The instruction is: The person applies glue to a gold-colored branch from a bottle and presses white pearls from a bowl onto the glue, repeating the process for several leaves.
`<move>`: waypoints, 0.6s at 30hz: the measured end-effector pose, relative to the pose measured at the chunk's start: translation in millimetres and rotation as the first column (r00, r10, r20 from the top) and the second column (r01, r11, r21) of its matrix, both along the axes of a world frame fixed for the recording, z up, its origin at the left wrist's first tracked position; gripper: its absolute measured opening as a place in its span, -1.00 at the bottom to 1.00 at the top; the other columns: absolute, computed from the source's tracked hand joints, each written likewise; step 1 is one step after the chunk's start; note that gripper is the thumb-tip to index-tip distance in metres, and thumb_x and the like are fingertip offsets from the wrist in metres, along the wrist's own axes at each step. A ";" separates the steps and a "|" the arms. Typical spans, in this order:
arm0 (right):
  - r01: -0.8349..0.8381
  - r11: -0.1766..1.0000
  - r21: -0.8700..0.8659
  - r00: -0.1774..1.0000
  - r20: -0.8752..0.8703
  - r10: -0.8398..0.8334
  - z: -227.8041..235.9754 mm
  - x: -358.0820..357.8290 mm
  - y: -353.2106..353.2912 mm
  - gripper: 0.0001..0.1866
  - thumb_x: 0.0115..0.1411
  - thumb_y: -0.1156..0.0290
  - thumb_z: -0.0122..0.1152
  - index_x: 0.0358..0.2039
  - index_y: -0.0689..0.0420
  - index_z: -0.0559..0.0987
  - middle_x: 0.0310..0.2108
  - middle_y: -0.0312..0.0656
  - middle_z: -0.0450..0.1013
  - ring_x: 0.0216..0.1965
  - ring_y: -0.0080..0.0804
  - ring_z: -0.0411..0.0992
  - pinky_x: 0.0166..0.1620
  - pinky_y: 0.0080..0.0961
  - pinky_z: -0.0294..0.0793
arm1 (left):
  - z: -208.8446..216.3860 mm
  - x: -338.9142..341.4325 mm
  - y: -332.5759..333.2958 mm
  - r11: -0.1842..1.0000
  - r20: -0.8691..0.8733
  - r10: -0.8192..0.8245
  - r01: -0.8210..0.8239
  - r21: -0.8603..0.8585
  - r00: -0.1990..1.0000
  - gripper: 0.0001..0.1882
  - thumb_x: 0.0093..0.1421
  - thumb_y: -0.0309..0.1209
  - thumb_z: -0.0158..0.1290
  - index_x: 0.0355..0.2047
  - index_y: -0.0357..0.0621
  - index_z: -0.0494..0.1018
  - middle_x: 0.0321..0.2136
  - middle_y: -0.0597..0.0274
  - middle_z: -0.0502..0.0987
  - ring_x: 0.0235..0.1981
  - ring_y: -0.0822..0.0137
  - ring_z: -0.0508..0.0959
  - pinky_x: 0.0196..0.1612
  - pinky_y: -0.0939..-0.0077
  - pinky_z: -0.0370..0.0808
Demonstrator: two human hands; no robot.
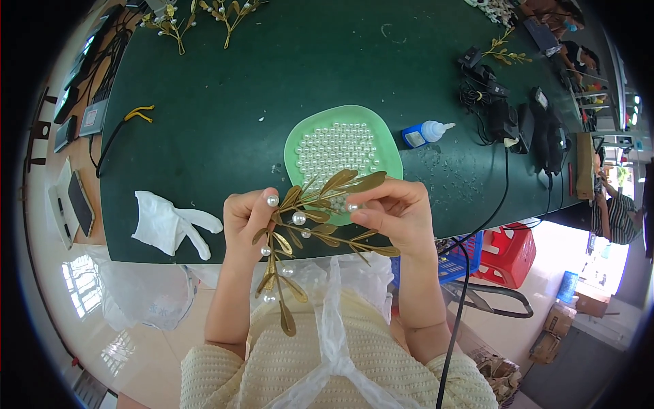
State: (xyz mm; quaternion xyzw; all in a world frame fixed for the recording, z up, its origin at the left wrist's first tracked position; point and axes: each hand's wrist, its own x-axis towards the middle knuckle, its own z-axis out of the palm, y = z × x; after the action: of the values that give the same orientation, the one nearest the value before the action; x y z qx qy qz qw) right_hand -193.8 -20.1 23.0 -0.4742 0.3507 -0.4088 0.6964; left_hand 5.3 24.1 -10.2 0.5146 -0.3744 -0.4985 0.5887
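Note:
My left hand (247, 217) is closed on a gold leaf spray (286, 244), a branching metal stem with slim leaves and several white pearl beads along it. Between the thumb and forefinger of my right hand (402, 213) is a single pearl bead (352, 207), held close to the spray's upper right leaves. Whether that bead touches a stem I cannot tell. Just beyond both hands lies a light green dish (390, 140) with many loose pearls (337, 146) spread over its bottom; the spray covers its near edge. To the right of the dish a blue glue bottle with a white nozzle (424, 133) lies on its side.
A white glove (170, 223) rests on the green table (225, 123) at left, near a yellow-tipped cable (139, 114). More gold sprays (228, 19) lie along the far edge. Black adapters and cords (501, 112) crowd the right side. Below stand a red stool (507, 255) and a blue crate (460, 262).

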 end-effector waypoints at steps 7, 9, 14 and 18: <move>-0.047 0.922 -0.383 0.953 -0.293 -0.073 5.7 2.5 2.1 -0.74 -0.28 0.62 0.31 -0.48 0.08 0.59 -0.53 -0.36 0.44 -0.64 -0.72 0.19 -0.63 -0.78 0.10 | -2.4 0.7 1.3 1.000 -0.049 -0.003 0.005 0.028 0.999 -0.54 0.13 -0.30 -0.07 -0.86 -0.24 0.21 -0.89 0.43 0.19 -0.84 0.65 0.14 -0.76 0.71 -0.01; -0.047 0.888 -0.457 0.943 -0.313 -0.111 5.5 5.6 3.5 -0.74 -0.29 0.62 0.31 -0.48 0.07 0.59 -0.53 -0.35 0.45 -0.62 -0.70 0.23 -0.64 -0.77 0.11 | -3.9 0.8 2.4 1.000 -0.076 0.006 -0.005 0.018 0.997 -0.54 0.13 -0.29 -0.07 -0.86 -0.23 0.21 -0.89 0.44 0.19 -0.83 0.66 0.13 -0.76 0.71 -0.02; -0.048 0.919 -0.391 0.983 -0.180 -0.025 -2.2 6.8 6.5 -0.73 -0.32 0.63 0.31 -0.50 0.10 0.60 -0.51 -0.30 0.46 -0.55 -0.65 0.30 -0.63 -0.76 0.13 | -5.1 -1.0 2.7 0.999 -0.097 0.024 -0.019 0.047 0.995 -0.54 0.13 -0.28 -0.07 -0.86 -0.22 0.21 -0.88 0.45 0.18 -0.82 0.66 0.11 -0.74 0.70 -0.03; -0.040 0.922 -0.385 0.986 -0.166 -0.027 -5.5 7.8 9.6 -0.73 -0.33 0.64 0.31 -0.50 0.11 0.60 -0.51 -0.29 0.46 -0.54 -0.63 0.31 -0.63 -0.76 0.14 | -3.7 0.4 2.0 0.997 -0.100 -0.001 0.010 0.082 0.995 -0.54 0.12 -0.28 -0.07 -0.85 -0.23 0.21 -0.88 0.45 0.18 -0.80 0.66 0.11 -0.73 0.70 -0.03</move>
State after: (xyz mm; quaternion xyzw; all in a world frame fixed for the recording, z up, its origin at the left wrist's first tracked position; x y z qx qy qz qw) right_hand -186.0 -10.5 17.5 -0.6361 0.3191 -0.4262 0.5585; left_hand 5.7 26.2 -13.9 0.5120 -0.3251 -0.5401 0.5835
